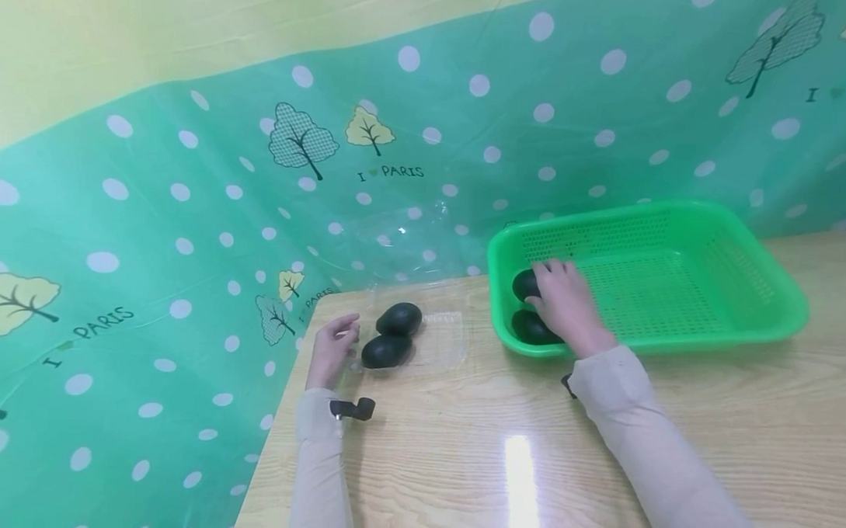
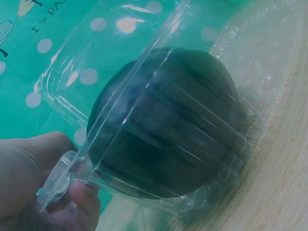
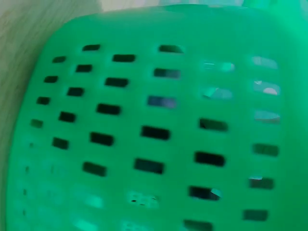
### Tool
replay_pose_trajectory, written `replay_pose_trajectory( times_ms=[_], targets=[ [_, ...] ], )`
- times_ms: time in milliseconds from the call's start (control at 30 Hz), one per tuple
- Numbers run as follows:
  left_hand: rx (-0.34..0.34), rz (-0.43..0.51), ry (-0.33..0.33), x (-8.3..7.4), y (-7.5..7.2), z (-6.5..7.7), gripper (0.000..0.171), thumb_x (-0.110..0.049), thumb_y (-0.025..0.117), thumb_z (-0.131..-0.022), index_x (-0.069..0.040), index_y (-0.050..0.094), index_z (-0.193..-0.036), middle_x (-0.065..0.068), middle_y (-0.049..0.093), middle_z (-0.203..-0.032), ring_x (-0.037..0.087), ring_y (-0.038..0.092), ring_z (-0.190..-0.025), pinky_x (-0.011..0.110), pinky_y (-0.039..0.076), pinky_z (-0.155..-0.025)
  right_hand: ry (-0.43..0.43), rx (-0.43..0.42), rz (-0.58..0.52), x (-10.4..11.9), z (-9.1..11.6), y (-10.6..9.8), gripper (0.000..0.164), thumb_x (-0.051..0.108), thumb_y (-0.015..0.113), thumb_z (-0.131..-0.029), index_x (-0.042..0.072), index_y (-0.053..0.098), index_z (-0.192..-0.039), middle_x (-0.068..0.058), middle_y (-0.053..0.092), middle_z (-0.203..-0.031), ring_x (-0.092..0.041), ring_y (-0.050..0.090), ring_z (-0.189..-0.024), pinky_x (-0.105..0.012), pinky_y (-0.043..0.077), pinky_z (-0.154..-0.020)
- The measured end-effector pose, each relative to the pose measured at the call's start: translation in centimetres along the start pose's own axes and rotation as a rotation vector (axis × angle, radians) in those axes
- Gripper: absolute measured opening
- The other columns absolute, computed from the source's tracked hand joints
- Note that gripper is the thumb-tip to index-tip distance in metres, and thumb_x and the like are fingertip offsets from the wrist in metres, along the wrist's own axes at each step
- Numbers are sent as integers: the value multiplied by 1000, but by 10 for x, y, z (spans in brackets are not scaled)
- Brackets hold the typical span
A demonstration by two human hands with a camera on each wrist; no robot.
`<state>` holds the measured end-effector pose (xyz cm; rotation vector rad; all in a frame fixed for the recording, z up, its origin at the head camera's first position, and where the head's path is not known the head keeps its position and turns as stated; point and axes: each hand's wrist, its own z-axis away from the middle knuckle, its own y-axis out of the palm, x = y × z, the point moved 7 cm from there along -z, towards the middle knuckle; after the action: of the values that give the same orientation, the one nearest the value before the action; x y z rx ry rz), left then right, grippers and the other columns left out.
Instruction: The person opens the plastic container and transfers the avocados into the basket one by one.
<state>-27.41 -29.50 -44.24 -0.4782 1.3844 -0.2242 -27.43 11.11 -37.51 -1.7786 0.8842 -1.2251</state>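
Right grip (image 1: 569, 300) curled round smooth, oval dark fruit (image 1: 526, 285); left grip (image 1: 332, 350) pinching clear ribbed box (image 1: 450, 343).
Slotted green basket (image 1: 778, 323).

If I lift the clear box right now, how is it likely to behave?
The clear box looks thin-walled, so it would probably flex when squeezed. Its raised lid may swing or fold. The two dark fruits inside look rounded and smooth, so they could roll if it tips.
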Motion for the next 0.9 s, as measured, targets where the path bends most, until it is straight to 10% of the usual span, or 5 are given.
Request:
replay_pose_trajectory(
  times_ms=[367,900],
  targets=[
    [26,-18,-25,-29,1,20,39,-9,53,-101,1,53,-139,26,55,-129,17,60,-86,40,56,-77,54,102,-52,-11,4,14,59,17,66,-95,-14,42,-140,-37,47,-136,-52,42,-127,-61,41,-104],
    [13,28,-21,-1,1,1,43,-19,55,-102,-4,51,-142,22,55,-134,37,57,-110,20,51,-64,111,173,-54,-18,2,21,54,19,62,-98,-15,45,-135,-37,50,-133,-52,46,-124,-62,42,-103]
  ],
)
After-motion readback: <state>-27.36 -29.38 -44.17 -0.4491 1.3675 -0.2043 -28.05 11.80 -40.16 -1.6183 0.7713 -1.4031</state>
